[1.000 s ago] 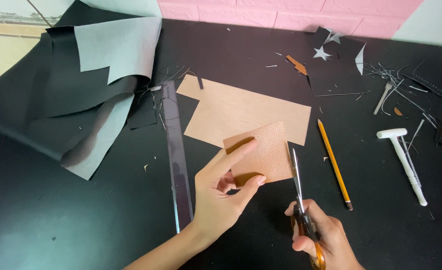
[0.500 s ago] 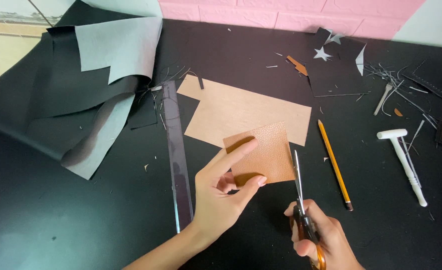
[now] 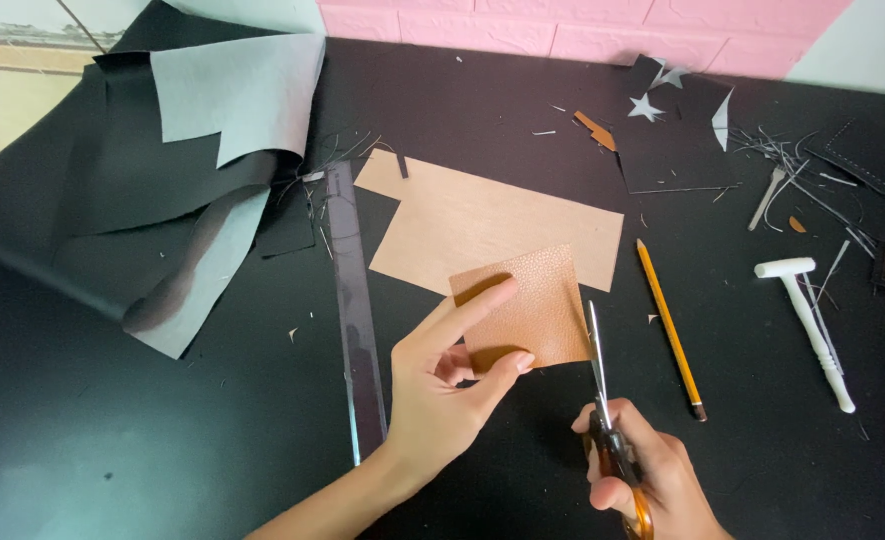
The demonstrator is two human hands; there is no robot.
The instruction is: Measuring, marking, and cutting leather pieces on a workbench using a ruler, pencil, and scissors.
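- Tan, pebble-grained leather: a small square brown leather piece (image 3: 533, 305) sits just below the middle of the frame, pinched at its lower left edge by the left hand (image 3: 443, 385), thumb under the bottom edge and forefinger stretched along the left side.
- The right hand (image 3: 643, 475), at the bottom right of centre, is closed through the orange handles of a pair of steel-bladed scissors (image 3: 603, 390).
- The blades point up the frame, their long axis nearly vertical, lying just beside the right edge of the leather square; whether the blades are parted or already biting the edge cannot be told.
- So the square lies up and to the left of the right hand, and directly in the left hand, which is the nearer one.
- Under the square's upper edge lies a larger pale beige notched sheet (image 3: 483, 220), smooth and flat.
- A long clear plastic ruler (image 3: 355, 320) runs down the frame to the left of the left hand.
- A yellow pencil (image 3: 669, 325) lies near the scissors, to their right, slanting the same way.
- Farther right, a white T-headed tool (image 3: 813, 325).
- Upper left: folded black and grey sheet material (image 3: 193, 150), soft and curling, on the black tabletop (image 3: 113, 430).
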